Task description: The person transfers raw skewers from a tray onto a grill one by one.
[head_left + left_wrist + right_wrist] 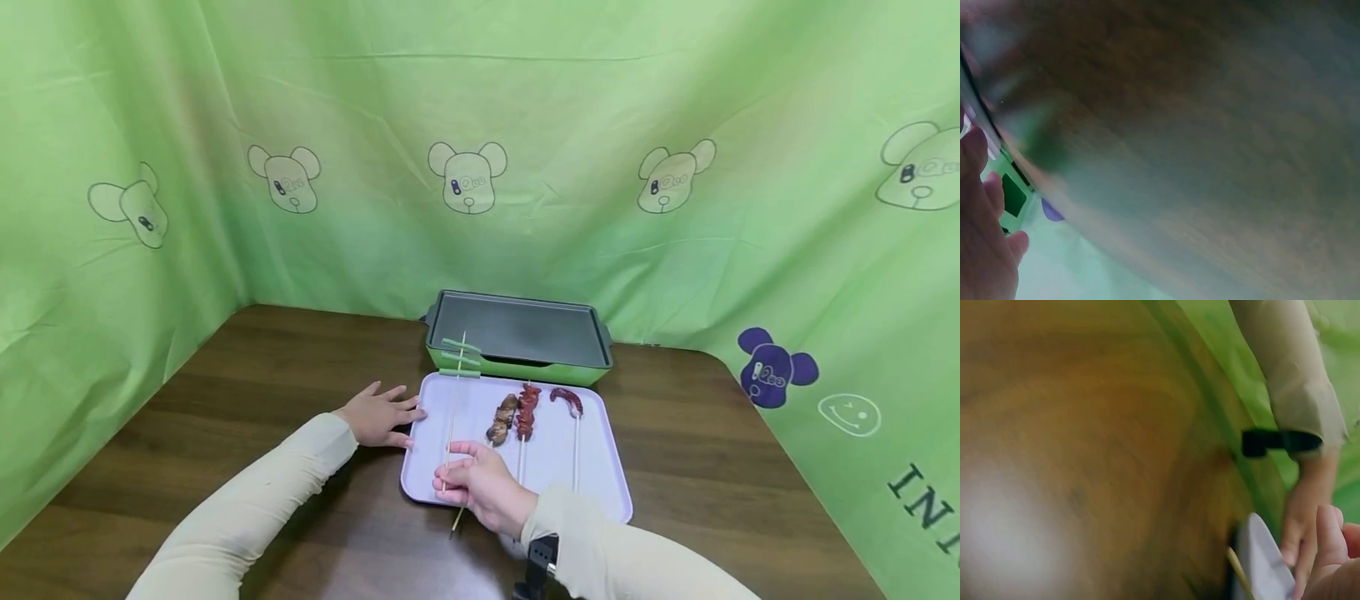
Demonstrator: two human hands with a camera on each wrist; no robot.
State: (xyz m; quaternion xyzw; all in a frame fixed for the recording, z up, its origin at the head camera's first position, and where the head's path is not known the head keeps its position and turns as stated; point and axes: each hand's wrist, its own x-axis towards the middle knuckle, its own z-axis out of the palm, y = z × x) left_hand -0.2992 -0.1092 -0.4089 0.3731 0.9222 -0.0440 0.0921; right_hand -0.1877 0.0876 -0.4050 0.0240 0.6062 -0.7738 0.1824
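Observation:
In the head view my right hand [486,490] pinches the thin stick of a skewer [453,417] over the left part of a white tray [427,479]. Several narrow green pieces [461,360] sit crosswise near that skewer's far end, overlapping the grill's front corner. My left hand [381,417] lies with spread, straight fingers at the tray's left rim, holding nothing. Right of the held skewer, a brown skewer [501,421], a red meat skewer [527,412] and a curled, dark red tentacle-like skewer [567,398] lie on the tray. In the right wrist view, the stick's yellowish end [1239,572] shows by the tray.
Directly behind the tray stands a green tabletop grill [517,370] with a flat dark plate [525,325]. Brown wood-grain table [300,358] extends to both sides. A green printed curtain [375,250] hangs behind and along the sides.

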